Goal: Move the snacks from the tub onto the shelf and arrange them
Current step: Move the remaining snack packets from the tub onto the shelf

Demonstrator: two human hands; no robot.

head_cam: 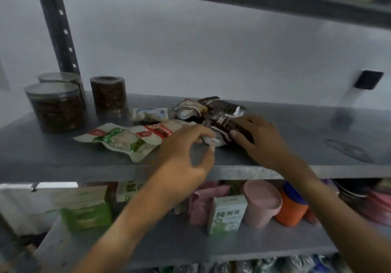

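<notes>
Several snack packets lie on the grey metal shelf (63, 158). A white and green packet (120, 140) is at the front left, a white and red one (157, 130) beside it, a small white and blue one (150, 114) behind. Dark brown packets (222, 105) are piled in the middle. My right hand (257, 138) rests on a dark brown packet (224, 124), fingers and thumb around it. My left hand (186, 152) hovers just left of it, fingers curled and apart, fingertips near the packet's white end. The tub is out of view.
Three clear jars (56, 107) of brown snacks stand at the shelf's left, by a dark perforated upright (57, 25). The shelf below holds a green and white carton (226, 214), a pink cup (261, 202), an orange bottle (291, 208) and green boxes (84, 207). Another shelf runs overhead.
</notes>
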